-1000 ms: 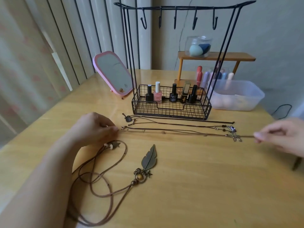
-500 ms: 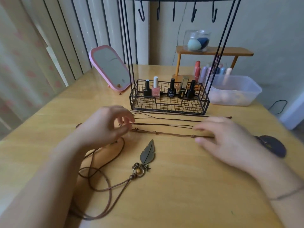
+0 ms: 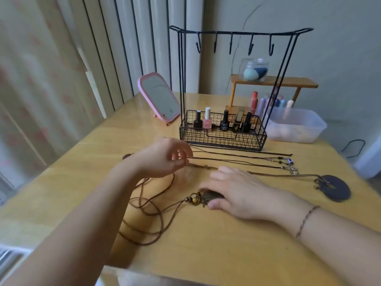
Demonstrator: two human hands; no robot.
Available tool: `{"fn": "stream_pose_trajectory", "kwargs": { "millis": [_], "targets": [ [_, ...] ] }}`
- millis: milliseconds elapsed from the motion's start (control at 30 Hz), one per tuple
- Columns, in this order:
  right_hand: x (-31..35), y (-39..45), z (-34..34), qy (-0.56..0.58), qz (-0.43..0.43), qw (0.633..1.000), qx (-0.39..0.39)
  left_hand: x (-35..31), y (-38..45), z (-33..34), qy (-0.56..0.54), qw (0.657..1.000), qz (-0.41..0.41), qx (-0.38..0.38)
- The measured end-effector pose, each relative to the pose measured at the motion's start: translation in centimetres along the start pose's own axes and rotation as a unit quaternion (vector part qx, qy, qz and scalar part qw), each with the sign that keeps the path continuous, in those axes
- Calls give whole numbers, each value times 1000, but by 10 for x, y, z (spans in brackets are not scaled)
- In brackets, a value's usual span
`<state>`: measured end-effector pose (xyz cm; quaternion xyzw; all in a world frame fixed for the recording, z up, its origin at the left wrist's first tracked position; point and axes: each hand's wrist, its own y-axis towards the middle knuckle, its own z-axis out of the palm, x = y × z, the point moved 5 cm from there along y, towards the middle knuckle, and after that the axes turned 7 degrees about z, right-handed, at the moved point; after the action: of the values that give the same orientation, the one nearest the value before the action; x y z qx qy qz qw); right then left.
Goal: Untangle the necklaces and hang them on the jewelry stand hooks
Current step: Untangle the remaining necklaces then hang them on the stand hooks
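Several necklaces are laid out in rows on the bench (image 3: 237, 244) before the jewelry stand (image 3: 223, 139), whose hooks (image 3: 231, 45) are all bare, while the leaf-pendant necklace (image 3: 193, 198) trails a looped brown cord (image 3: 148, 205) under the left forearm. Left hand (image 3: 165, 159) has its grip pinched on a cord end of the straightened rows (image 3: 237, 161), and the right hand (image 3: 237, 193) lies with fingers spread, flat over the leaf pendant. Dragging that pendant away while the forearm pins the loops could, I judge, cinch them into a knot or sweep the neat rows together.
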<state>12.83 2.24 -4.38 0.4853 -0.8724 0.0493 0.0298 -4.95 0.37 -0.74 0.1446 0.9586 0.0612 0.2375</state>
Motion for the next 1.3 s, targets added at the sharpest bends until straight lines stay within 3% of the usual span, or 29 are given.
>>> {"fn": "stream_pose_trajectory", "kwargs": {
  "millis": [100,167,233,300,367,500,533,600,767,933,1000,1033,1100,1167,1300],
  "targets": [
    [1,-2,-4,20,42,999,28,-22,-12,13,-24,998,29,53],
    [9,-5,-4,39,25,998,37,-37,-23,31,-37,996,47,69],
    [7,-13,-9,91,35,995,1,-49,-31,46,-27,998,44,44],
    [-6,-25,-23,230,87,967,-72,-51,-35,54,-17,999,26,4],
    [-28,-44,-39,410,144,883,-176,-49,-39,54,-32,999,21,-3],
    [-95,-98,-58,671,207,629,-333,-43,-52,48,-28,1000,11,10],
    [-110,-109,-59,698,208,589,-350,-42,-54,45,-18,1000,14,9],
    [-132,-125,-52,696,241,568,-368,-39,-58,39,0,1000,21,4],
    [-150,-153,-43,675,254,560,-407,-24,-62,23,57,997,-24,39],
    [-153,-187,-43,576,318,631,-410,-8,-75,11,-51,994,-66,66],
    [-153,-197,-42,531,327,684,-378,2,-82,7,-68,991,-99,51],
    [-167,-199,-30,494,340,732,-325,7,-84,5,-80,989,-115,40],
    [-183,-211,-19,353,378,803,-297,15,-87,2,-97,986,-135,19],
    [-164,-206,-21,264,355,869,-224,18,-87,-1,-50,991,-127,12],
    [-120,-177,-28,112,333,923,-160,17,-85,-1,23,995,-92,8]
  ]
}}
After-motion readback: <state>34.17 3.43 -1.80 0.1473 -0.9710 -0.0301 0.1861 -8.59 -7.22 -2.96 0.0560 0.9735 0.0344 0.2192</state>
